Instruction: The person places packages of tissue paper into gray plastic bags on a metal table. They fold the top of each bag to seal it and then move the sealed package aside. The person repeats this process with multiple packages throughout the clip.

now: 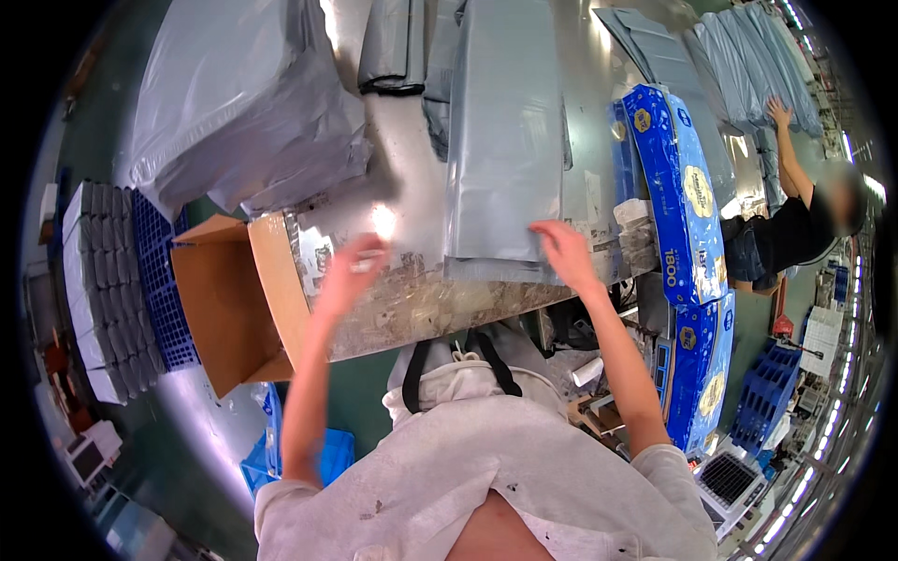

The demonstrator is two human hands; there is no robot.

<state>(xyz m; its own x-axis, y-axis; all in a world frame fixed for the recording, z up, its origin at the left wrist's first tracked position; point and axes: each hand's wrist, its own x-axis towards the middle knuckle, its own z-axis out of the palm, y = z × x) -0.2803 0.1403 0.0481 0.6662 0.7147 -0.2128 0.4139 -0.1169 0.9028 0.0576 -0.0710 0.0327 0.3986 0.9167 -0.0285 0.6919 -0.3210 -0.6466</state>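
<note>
The metal table [407, 168] shone under the lights, its near edge scuffed and patched with clear tape. Beneath and beyond it ran a green floor [369, 393]. To the right, a co-worker [781, 238] in a dark top had one hand out on a spread of grey sheets [748, 65]. Over on the left, grey bundles [112, 290] stood stacked beside a blue latticed crate [159, 280].

Against the table's left end I saw a cardboard box [229, 299], flaps open, its brown inner walls showing. Two blue printed boxes [687, 187] stood one beyond the other along the right side; what they held I couldn't see. A bright blue bin [341, 453] sat low at the left.

The flat grey bags [505, 140] lay lengthwise on the table, in front of the person, between a big grey plastic heap [243, 103] and the blue boxes. The right hand [566, 251] was at their near right corner, fingers bent; whether it pinched the plastic I couldn't tell. The left hand [357, 262], blurred and half curled, hung apart from the bags, with something whitish at its fingers; I couldn't tell whether it gripped that.
</note>
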